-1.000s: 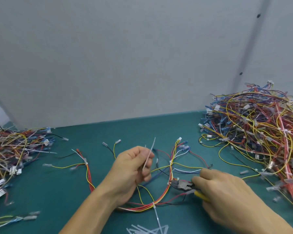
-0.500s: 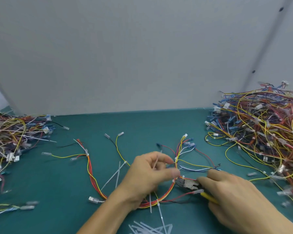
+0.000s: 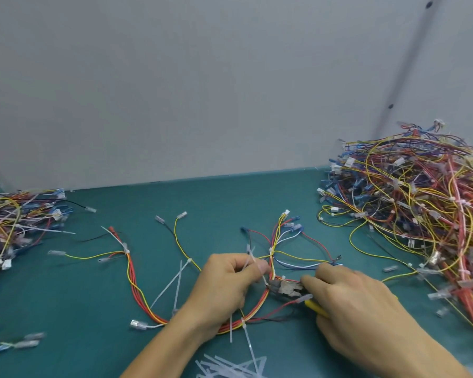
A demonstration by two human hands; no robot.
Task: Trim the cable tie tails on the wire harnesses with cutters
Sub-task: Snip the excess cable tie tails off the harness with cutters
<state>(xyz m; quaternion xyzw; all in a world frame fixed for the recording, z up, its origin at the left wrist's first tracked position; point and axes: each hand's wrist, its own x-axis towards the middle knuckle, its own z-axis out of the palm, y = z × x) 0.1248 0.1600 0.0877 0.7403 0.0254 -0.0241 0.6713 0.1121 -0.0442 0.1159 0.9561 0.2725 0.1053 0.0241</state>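
Left-hand grip pinches a cable tie tail on the wire harness — right-hand grip closed round the cutters, head just beside the harness.

1. Teal worktop: lies under the right grip and extends to all sides of it.
2. Grey back panel: upright, beyond the grip.
3. Dark strip: slants up the panel above the grip; two dark dots on it.

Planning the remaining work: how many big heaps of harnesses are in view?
2: a left heap at the frame's left edge, and a larger right heap on the right. Others may lie outside the view.
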